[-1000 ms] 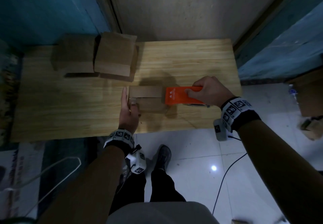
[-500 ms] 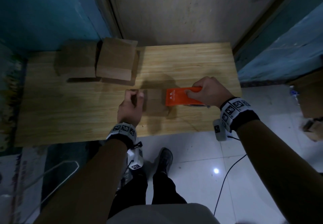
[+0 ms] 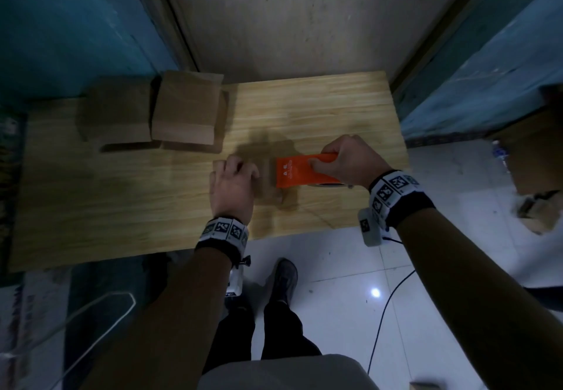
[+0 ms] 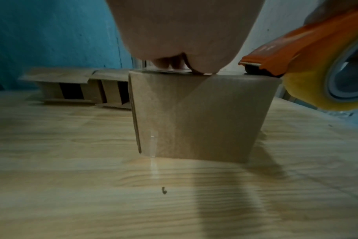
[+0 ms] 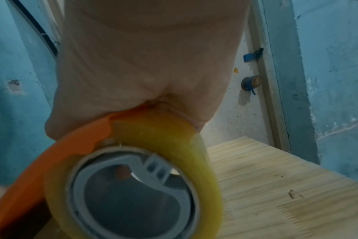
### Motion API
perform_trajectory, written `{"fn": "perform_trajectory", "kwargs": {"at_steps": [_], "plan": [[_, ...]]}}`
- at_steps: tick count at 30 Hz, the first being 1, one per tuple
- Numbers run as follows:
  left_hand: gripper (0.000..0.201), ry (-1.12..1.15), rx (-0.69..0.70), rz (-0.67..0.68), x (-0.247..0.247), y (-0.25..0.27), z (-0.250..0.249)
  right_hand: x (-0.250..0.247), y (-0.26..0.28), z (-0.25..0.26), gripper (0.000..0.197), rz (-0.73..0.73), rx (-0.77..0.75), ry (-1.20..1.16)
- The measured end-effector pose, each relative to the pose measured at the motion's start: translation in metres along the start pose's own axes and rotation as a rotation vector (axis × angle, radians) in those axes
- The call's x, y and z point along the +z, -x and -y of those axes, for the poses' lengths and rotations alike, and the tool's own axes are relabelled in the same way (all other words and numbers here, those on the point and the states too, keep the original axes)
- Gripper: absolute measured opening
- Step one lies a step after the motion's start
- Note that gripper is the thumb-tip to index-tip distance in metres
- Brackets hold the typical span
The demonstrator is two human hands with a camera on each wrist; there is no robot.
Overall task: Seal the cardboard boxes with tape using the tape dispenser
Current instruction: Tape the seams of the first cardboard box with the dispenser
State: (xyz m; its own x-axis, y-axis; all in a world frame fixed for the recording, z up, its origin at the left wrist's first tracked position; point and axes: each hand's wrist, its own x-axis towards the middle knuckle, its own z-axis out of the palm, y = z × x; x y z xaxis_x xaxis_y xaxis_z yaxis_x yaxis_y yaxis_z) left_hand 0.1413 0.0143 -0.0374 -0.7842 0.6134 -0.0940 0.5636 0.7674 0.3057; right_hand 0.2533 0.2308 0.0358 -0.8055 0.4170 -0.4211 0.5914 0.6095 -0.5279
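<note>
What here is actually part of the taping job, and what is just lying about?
In use: box under the left hand; orange dispenser with its tape roll in the right hand; two more boxes waiting on the table.

Lying about: floor cable; door knob.

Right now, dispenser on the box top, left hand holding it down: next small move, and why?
Probably draw the tape dispenser a bit further toward the right edge of the small box. Its front end sits on the box top near that edge, the right hand grips it, and the left hand rests on the box top to steady it.
</note>
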Motion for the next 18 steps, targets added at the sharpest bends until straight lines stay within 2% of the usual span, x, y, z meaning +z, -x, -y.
{"fn": "perform_trajectory", "kwargs": {"at_steps": [2,5,7,11,14,18], "plan": [[0.027,0.052,-0.005,0.050,0.004,-0.002,0.004,0.001,0.001,-0.001,0.037,0.004,-0.005,-0.006],[0.013,0.152,-0.039,0.001,0.002,-0.004,0.002,0.002,0.001,-0.002,0.036,0.001,-0.022,-0.012],[0.019,0.165,-0.050,-0.017,-0.001,-0.005,-0.005,0.001,0.001,-0.001,0.036,0.011,-0.024,0.001],[0.032,0.114,-0.088,0.035,-0.005,-0.009,-0.009,-0.002,-0.003,0.005,0.045,0.082,0.004,0.078],[0.035,0.115,-0.082,0.029,-0.003,-0.009,-0.009,-0.002,-0.005,0.010,0.061,0.097,0.028,0.171],[0.037,0.117,-0.098,0.024,-0.001,-0.009,-0.008,-0.002,-0.008,0.007,0.061,0.094,0.031,0.154]]}}
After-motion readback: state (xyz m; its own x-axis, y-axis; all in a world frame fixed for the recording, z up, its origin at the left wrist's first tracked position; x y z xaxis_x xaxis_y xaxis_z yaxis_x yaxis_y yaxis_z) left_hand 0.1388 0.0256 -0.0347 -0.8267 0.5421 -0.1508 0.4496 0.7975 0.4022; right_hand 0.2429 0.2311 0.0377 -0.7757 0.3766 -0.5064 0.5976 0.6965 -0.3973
